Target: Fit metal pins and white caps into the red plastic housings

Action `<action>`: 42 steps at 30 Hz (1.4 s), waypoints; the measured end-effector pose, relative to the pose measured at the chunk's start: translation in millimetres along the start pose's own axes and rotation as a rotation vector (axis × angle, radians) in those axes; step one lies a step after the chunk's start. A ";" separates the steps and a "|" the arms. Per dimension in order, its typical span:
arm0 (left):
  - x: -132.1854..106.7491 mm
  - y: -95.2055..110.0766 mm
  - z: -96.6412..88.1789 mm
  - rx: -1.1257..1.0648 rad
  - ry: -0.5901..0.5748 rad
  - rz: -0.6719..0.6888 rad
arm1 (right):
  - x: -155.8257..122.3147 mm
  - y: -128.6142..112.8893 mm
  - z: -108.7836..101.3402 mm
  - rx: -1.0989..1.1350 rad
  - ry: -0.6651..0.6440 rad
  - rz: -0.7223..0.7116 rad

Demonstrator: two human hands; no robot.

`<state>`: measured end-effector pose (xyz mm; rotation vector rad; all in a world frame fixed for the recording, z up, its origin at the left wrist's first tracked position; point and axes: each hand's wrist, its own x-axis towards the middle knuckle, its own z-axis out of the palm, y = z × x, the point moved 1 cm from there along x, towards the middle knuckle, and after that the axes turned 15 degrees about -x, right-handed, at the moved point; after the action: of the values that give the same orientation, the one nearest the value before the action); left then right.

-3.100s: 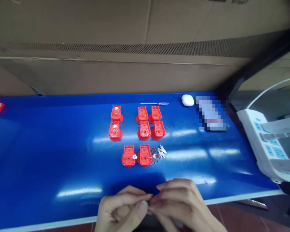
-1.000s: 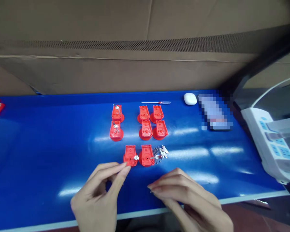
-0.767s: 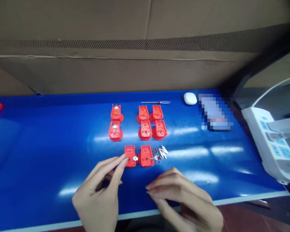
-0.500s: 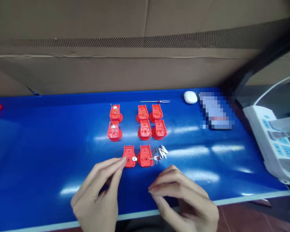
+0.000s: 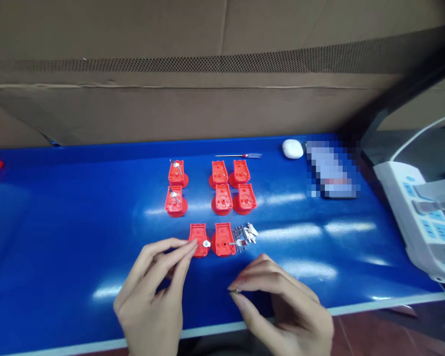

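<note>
Since the first frame the hands have separated and moved forward from the near edge of the blue surface (image 5: 59,222): the left hand (image 5: 148,291) has reached the front row of parts, and the right hand (image 5: 282,306) sits lower, to its right. Left hand narrow, thumb and fingertips drawn together at the lower edge of a red plastic housing (image 5: 199,232); cannot tell whether they pinch anything. A small silver disc (image 5: 206,243) lies at that housing's right side. Right hand narrow too, pinching a small metal piece (image 5: 236,290) between thumb and forefinger, below a second red housing (image 5: 223,239). Both housings lie with their long axes pointing away from the person; the left hand is nearer the first, the right nearer the second. Loose metal parts (image 5: 244,236) lie just right of the second — within the right hand's side.
</note>
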<state>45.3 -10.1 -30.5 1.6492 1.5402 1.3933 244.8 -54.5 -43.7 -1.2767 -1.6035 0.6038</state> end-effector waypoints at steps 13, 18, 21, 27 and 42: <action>0.1 1.3 -3.0 0.026 -0.108 0.051 | -0.1 -1.1 -1.1 -0.190 0.119 -0.072; 2.7 3.0 -4.9 0.035 -0.157 0.012 | 6.2 -3.8 4.6 -0.397 0.176 -0.182; 4.2 4.0 -5.1 0.047 -0.196 0.046 | 10.0 -5.4 8.4 -0.542 0.187 -0.179; 2.0 -1.1 -5.5 0.019 -0.204 0.051 | 13.4 -8.6 15.0 -0.801 0.278 -0.162; -0.4 -14.1 -5.3 -0.069 -0.177 -0.089 | 16.8 -1.9 24.2 -0.874 0.283 -0.236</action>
<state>34.6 -8.4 -41.0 1.5964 1.4303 1.2067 222.6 -35.2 -45.8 -1.6445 -1.7908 -0.4785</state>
